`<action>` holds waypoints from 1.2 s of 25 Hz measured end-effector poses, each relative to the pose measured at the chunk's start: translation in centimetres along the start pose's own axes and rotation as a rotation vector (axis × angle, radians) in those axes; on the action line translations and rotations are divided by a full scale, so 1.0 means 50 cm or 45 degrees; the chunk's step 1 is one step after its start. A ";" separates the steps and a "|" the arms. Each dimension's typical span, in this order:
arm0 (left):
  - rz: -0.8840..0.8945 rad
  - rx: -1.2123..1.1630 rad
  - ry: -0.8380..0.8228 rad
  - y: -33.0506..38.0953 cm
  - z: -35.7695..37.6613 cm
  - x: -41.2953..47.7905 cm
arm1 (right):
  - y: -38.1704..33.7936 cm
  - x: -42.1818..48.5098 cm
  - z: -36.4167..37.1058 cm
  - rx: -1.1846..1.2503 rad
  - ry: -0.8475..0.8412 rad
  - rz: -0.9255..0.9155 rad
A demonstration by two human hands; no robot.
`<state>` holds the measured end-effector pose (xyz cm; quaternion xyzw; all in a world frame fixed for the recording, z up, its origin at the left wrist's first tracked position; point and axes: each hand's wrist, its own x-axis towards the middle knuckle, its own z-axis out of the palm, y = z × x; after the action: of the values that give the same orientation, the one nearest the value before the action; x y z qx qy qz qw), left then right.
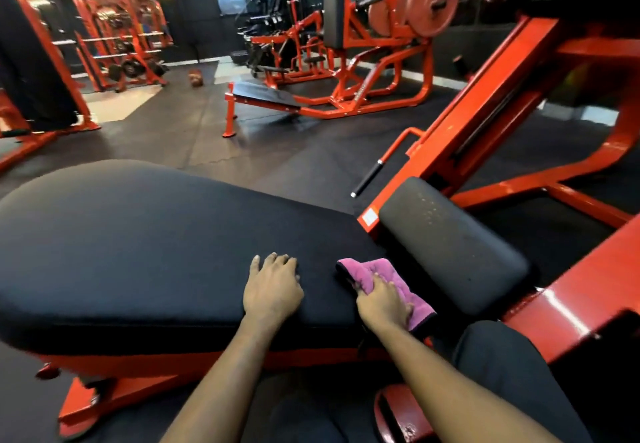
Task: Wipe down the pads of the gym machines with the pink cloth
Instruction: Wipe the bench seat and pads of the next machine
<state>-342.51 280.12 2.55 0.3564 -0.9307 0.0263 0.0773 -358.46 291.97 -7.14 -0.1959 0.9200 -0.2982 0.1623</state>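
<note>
A wide black back pad (145, 245) of an orange machine fills the lower left. My left hand (272, 287) rests flat on its near right part, fingers straight. My right hand (382, 302) presses the pink cloth (367, 274) onto the pad's right end, in the gap beside a smaller dark grey pad (446, 245). The cloth is bunched under my palm, and its far end sticks out past my fingers. My fingers lie on top of it.
The orange frame (485, 124) of this machine slopes up to the right, with a black-tipped handle (367, 178) beside it. A low black bench (266, 96) and a plate-loaded machine (381, 44) stand across the dark rubber floor. Racks (121, 44) line the far left.
</note>
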 end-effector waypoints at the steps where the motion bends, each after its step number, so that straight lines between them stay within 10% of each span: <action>1: 0.018 0.005 -0.021 0.014 0.012 0.013 | 0.020 0.014 -0.008 0.003 0.009 0.039; 15: 0.121 -0.013 -0.272 0.135 0.157 0.290 | 0.213 0.255 -0.045 0.293 -0.343 0.391; 25: 0.147 -0.028 -0.236 0.137 0.264 0.515 | 0.019 0.589 0.060 0.263 -0.361 0.219; 30: 0.086 0.047 -0.261 0.112 0.287 0.626 | 0.045 0.574 0.055 0.725 -0.432 0.258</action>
<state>-371.04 262.16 -6.50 0.3269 -0.9447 0.0093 -0.0257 -382.90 279.17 -15.85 -0.0973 0.7746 -0.4883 0.3899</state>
